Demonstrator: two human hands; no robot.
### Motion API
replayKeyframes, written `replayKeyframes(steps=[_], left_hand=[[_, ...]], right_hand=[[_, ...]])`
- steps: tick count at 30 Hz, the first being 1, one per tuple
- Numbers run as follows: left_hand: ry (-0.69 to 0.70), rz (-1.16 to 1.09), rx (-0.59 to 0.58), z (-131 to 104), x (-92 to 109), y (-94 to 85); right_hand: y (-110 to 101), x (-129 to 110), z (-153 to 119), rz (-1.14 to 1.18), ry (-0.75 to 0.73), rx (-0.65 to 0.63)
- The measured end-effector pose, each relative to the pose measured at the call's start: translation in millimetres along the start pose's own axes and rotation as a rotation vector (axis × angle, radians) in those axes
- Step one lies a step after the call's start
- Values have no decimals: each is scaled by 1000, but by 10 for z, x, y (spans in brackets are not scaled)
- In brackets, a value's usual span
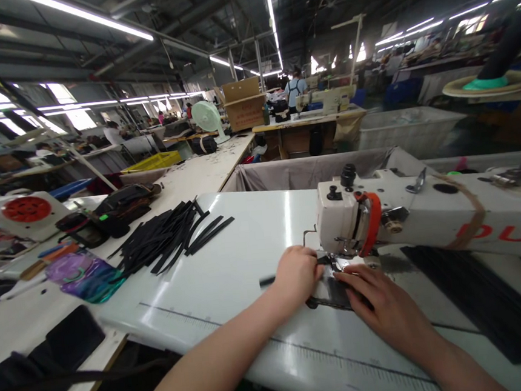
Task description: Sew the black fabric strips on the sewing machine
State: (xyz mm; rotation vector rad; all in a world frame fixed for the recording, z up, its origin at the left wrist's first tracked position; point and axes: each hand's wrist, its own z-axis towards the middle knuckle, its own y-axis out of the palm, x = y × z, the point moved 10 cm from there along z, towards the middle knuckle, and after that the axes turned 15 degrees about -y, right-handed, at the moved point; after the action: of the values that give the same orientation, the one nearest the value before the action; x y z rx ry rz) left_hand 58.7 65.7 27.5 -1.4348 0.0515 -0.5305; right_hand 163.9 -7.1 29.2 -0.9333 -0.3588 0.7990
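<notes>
Curling the fingers of the left hand (297,274) closed, apparently gripping a black strip (267,281) close beside the needle area (337,263). Stretching the fingers of the right hand (381,294) toward the same spot from the other side; not being able to tell whether pinching anything there.

Working over a broad, pale sewing table (254,232), crossing the ruler marks (333,354) near its front edge. Sitting before a white sewing machine (419,209) and handling the strip beneath its head. Seeing a long, flat bunch of black strips (480,304) to the right, reaching out from under the machine's arm, and a looser heap of similar strips (163,234) on the left. Resting both hands around a dark metal plate (331,296), below the head. Running the single strip under the left hand, showing one end jutting out leftward.

Judging from all this, being partway through one strip and having many others lying around. Not being able to sort finished from waiting in either pile, nor to make out any stitching on the strip, for want of a clear view.
</notes>
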Motion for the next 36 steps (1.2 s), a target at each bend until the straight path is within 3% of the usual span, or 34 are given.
replayKeyframes(steps=[4, 8, 22, 36], left_hand=[[63, -188, 2, -297, 143, 19], [125, -309, 22, -391, 148, 35], [265, -289, -52, -400, 264, 61], [198, -301, -13, -440, 248, 93]], right_hand=[[1, -60, 29, 37, -71, -8], [-9, -58, 17, 50, -81, 3], [-6, -60, -20, 32, -65, 17], [15, -78, -37, 3, -64, 7]])
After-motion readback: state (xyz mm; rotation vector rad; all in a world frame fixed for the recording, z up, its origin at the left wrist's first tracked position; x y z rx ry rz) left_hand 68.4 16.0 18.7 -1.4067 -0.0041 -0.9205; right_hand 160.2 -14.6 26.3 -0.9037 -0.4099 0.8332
